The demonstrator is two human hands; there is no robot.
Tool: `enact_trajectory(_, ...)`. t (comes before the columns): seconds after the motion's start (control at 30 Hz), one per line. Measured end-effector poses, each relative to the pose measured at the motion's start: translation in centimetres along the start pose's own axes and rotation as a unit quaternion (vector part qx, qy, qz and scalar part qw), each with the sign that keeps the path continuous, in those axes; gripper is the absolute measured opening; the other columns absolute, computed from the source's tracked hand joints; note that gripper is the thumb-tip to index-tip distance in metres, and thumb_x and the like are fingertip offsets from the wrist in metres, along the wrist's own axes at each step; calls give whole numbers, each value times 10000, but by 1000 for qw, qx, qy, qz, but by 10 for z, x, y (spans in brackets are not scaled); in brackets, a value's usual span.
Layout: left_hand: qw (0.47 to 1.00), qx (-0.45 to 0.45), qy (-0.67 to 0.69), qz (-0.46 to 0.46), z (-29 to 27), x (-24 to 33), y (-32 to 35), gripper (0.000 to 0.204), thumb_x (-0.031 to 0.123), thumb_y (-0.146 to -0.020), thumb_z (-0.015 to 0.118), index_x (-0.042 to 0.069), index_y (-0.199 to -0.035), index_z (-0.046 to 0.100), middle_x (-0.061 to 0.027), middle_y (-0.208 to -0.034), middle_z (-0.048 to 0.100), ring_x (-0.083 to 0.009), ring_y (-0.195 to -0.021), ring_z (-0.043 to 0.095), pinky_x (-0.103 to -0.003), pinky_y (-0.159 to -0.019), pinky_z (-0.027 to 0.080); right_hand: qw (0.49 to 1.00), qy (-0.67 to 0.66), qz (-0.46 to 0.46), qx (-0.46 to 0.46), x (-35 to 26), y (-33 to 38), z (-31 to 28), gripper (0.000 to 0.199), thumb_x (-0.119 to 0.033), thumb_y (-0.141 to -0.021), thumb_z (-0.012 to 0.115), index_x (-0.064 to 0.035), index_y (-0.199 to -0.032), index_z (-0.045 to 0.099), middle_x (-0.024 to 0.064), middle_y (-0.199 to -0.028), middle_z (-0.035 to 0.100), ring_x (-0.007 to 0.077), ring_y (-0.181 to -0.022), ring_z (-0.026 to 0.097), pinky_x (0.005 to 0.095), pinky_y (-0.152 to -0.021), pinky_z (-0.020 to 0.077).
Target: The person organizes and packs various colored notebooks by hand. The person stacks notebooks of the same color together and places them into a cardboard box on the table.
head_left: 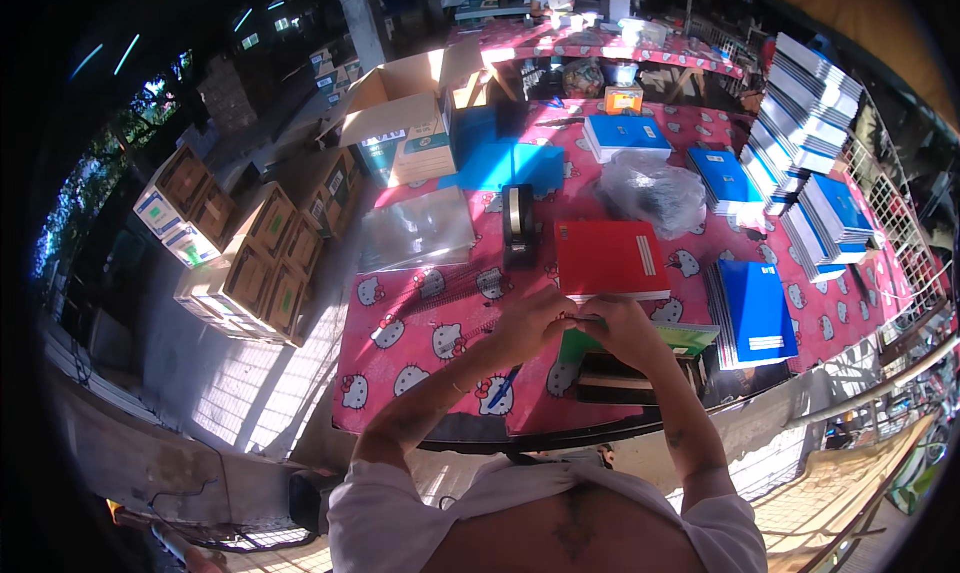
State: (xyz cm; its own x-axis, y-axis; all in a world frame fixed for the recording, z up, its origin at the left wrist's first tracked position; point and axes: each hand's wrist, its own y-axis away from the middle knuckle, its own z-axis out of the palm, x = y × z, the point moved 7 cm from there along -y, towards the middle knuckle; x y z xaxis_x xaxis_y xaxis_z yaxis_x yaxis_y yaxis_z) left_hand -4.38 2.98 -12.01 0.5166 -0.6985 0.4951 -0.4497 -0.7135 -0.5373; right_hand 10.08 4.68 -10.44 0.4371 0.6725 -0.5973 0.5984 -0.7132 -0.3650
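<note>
My left hand (541, 321) and my right hand (618, 325) meet at the near edge of a red notebook stack (612, 258). Both sets of fingertips are pinched together. Whatever lies between them is too small or hidden to make out. Below my right forearm are a green-covered book (690, 339) and a dark brown, box-like thing (610, 378), partly covered by the arm. A blue pen (505, 385) rests on the table beside my left forearm. Thin dark spiral wires (455, 291) lie to the left of my hands.
A pink patterned cloth covers the table (420, 368). On it are a tape dispenser (518, 223), clear plastic sheets (420, 231), a crumpled plastic bag (655, 193) and blue notebooks (755, 313). Tall notebook stacks (800, 123) stand right. Cartons (265, 258) fill the left; people sit far back.
</note>
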Motion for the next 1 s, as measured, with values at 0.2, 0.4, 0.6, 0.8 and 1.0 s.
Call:
enact_trajectory(0.2,991,-91,-32,-90,4,-12,2,230,206,-896,701,91,-1084,635,-102,-907,627,-294,-800,667,-411,-666,521,1000,-1,-18,25,-3,3,-5,197,-38,-771,743,-1,-955,683,161,-934,678,354,-881,666,423,-785,514)
enact_trajectory(0.4,997,7,-73,0,-10,12,-4,255,256,-912,682,102,-1111,641,-96,-908,634,-301,-788,668,-406,-677,530,999,-9,-45,21,-1,3,-5,190,-45,-774,748,6,-946,684,165,-929,685,358,-876,668,421,-787,513)
enact_trajectory(0.6,999,28,-45,7,-4,10,-1,228,234,-917,672,108,-1106,646,-72,-956,632,-299,-827,663,-407,-687,531,999,-3,-53,12,-14,12,-10,307,-53,-757,746,-41,-1057,682,154,-941,678,358,-950,654,437,-842,514)
enact_trajectory(0.8,999,5,-51,12,6,12,-9,214,259,-907,681,104,-1049,639,-64,-888,601,-290,-787,643,-417,-678,514,987,134,84,22,12,41,-27,256,-172,-856,691,-157,-1112,684,102,-980,715,347,-910,679,460,-759,546)
enact_trajectory(1.0,990,-77,-119,-4,27,-4,-21,331,314,-913,666,81,-1144,622,-101,-1045,622,-301,-962,639,-447,-785,507,986,155,49,26,18,29,-27,241,-195,-876,671,-185,-1115,700,103,-966,728,344,-854,694,469,-720,552)
